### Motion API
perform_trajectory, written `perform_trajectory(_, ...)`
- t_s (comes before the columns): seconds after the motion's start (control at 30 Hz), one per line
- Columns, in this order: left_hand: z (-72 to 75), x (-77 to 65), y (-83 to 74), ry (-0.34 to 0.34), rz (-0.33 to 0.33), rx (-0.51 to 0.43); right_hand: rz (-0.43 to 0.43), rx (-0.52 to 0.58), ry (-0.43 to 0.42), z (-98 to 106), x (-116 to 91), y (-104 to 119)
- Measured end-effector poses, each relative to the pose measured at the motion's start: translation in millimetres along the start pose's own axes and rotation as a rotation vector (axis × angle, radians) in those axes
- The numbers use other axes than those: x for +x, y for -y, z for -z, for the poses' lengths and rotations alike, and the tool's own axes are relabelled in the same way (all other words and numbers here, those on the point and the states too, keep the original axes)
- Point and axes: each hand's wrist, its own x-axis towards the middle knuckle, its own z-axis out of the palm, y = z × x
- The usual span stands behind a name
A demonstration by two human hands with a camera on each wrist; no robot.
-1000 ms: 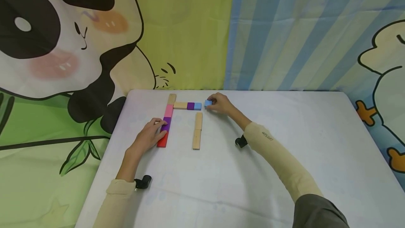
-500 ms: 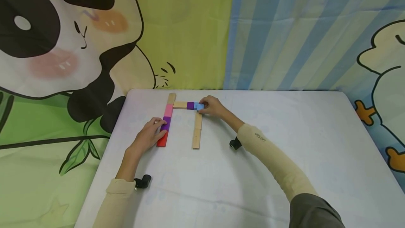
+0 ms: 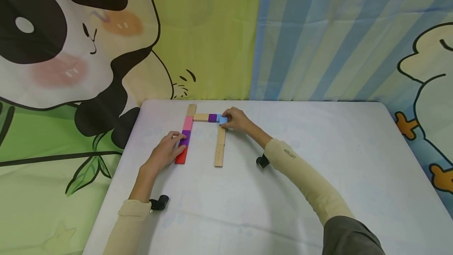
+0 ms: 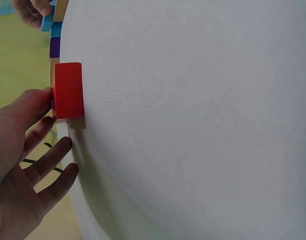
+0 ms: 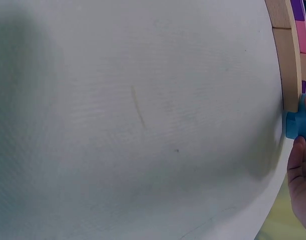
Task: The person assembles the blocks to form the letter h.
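Note:
In the head view my right hand (image 3: 238, 119) pinches a blue block (image 3: 223, 120) between thumb and fingers, at the top end of a plain wooden column (image 3: 220, 146). A second blue block (image 3: 218, 117) sits right behind it, partly hidden, at the end of a short row with a purple block (image 3: 212, 118) and a plain wooden block (image 3: 201, 117). My left hand (image 3: 165, 152) rests with its thumb and fingertips on the left column, at the long purple block (image 3: 185, 137) and the red block (image 3: 181, 155). In the left wrist view its other fingers (image 4: 55, 187) are spread apart beside the red block.
A pink block (image 3: 188, 123) and a plain wooden block (image 3: 191, 109) form the far end of the left column. The white table (image 3: 301, 176) stretches right and toward me. Behind its far edge hangs a printed cloth (image 3: 209, 34) with cartoon animals.
My right hand has moved left with the blue block, from right of the row to the top of the wooden column. The last half second shows almost no movement. My left hand stays put.

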Motion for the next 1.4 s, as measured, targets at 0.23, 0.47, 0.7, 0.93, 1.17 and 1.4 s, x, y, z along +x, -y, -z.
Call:
perform_trajectory(0.23,-0.2,0.3,0.1,0.004,0.001,-0.002,0.018,-0.007,0.004,-2,-2,1)
perform_trajectory(0.47,-0.4,0.3,0.7,-0.003,0.009,-0.001,0.028,-0.005,0.008,-3,-3,5)
perform_trajectory(0.7,-2.8,0.8,2.0,-0.002,0.019,-0.004,0.034,-0.009,0.012,-7,-4,4)
perform_trajectory(0.93,-2.0,0.8,1.4,-0.001,0.021,-0.001,0.032,-0.021,0.001,-10,-7,6)
perform_trajectory(1.17,-2.5,1.4,1.3,-0.005,0.022,-0.003,0.013,0.001,-0.015,-12,-10,8)
perform_trajectory(1.4,-1.8,0.2,1.5,-0.006,0.022,0.006,0.010,0.003,-0.020,-15,-10,6)
